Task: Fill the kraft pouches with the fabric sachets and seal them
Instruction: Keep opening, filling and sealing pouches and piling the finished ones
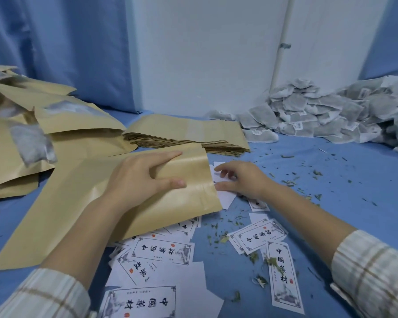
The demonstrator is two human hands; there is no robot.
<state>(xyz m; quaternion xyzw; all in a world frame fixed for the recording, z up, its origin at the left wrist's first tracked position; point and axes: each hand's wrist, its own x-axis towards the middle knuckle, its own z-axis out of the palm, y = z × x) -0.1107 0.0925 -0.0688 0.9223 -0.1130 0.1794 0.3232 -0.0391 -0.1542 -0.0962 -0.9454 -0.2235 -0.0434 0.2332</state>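
A kraft pouch [78, 203] lies flat across the blue surface, its mouth end pointing right. My left hand [136, 177] grips that mouth end, fingers on top and thumb spread over the zip strip. Just right of the mouth, my right hand [241, 177] pinches a white card [225, 196] at the pouch opening. A heap of grey fabric sachets [319, 113] is piled against the wall at the back right. A flat stack of empty kraft pouches [189, 134] lies behind the held pouch.
Filled kraft pouches with clear windows [32, 125] are heaped at the left. Printed white label cards [163, 251] lie scattered in front, with dried leaf crumbs [218, 237] over the blue cloth. A white wall and pipe [280, 47] stand behind.
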